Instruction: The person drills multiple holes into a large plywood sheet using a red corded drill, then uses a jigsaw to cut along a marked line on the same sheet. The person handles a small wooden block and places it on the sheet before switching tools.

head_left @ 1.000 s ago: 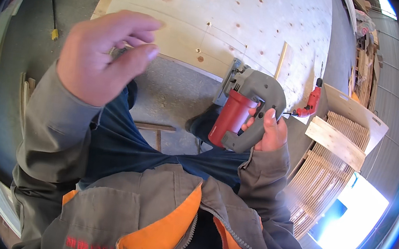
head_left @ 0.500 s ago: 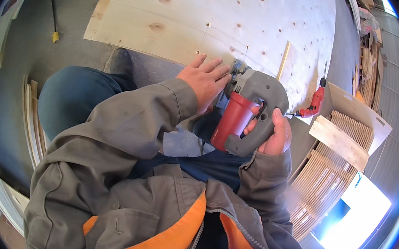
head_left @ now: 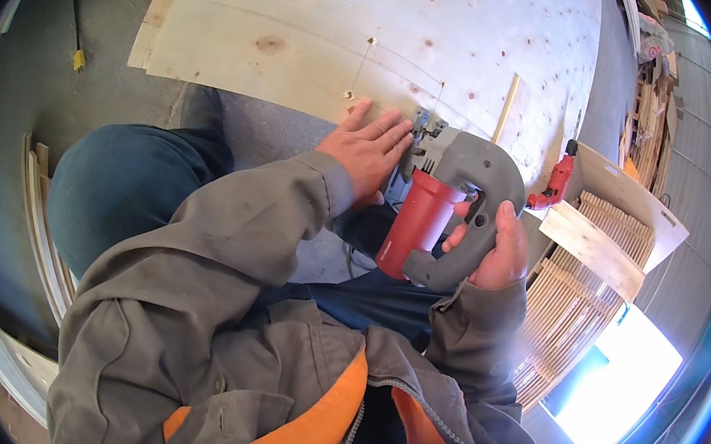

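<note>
A large plywood sheet (head_left: 375,33) with a pencilled curve lies on the concrete floor ahead of me. My right hand (head_left: 495,250) grips the grey handle of a red and grey jigsaw (head_left: 440,205), whose blade end sits at the sheet's near edge. My left hand (head_left: 367,150) lies flat, fingers spread, on the plywood edge right beside the saw's front. My knee in blue trousers (head_left: 125,185) is bent at the left.
A red power drill (head_left: 557,181) lies to the right by a thin wooden strip (head_left: 506,108). Stacked wooden slats (head_left: 578,289) and a board lie at the right. Curved wooden strips (head_left: 42,232) rest on the left floor. A yellow-tipped cable (head_left: 77,54) lies far left.
My left hand came down from near the camera and now rests flat on the plywood edge beside the saw. The jigsaw moved slightly forward to the sheet's edge.
</note>
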A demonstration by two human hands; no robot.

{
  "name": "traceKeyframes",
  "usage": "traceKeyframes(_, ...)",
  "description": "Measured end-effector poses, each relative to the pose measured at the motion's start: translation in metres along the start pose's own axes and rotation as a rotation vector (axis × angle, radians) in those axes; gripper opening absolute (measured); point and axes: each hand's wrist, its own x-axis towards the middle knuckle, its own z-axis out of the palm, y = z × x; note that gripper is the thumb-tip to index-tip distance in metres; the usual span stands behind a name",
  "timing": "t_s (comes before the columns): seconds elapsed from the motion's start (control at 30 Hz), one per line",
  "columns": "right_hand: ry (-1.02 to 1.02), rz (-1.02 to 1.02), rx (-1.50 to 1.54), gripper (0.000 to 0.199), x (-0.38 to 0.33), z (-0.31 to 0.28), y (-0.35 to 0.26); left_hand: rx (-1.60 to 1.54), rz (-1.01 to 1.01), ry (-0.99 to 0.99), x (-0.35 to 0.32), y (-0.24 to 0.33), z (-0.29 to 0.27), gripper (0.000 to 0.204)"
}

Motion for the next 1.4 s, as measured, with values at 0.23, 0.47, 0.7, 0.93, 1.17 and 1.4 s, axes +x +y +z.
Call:
traceKeyframes(0.23,0.055,-0.028,-0.115,0.061,0.003,0.003,-0.001,-0.035,0.003,0.019,0.002,0.000,0.001,0.099)
traceKeyframes(0.47,0.134,-0.007,-0.014,0.062,0.003,0.014,-0.002,-0.063,0.000,0.014,0.003,-0.001,0.000,0.099)
traceKeyframes(0.7,-0.008,0.022,-0.026,0.058,0.005,-0.010,-0.002,-0.078,0.005,0.023,0.003,0.001,0.001,0.099)
traceKeyframes(0.93,0.074,0.013,-0.072,0.063,0.001,0.006,0.002,-0.061,-0.004,-0.040,0.005,-0.001,0.002,0.099)
traceKeyframes(1.17,0.085,0.012,-0.094,0.063,0.005,0.007,-0.001,-0.074,-0.006,-0.047,0.005,0.000,0.000,0.097)
traceKeyframes(1.4,0.066,0.020,-0.060,0.061,0.006,0.006,0.001,-0.065,-0.014,-0.052,0.006,0.001,0.000,0.096)
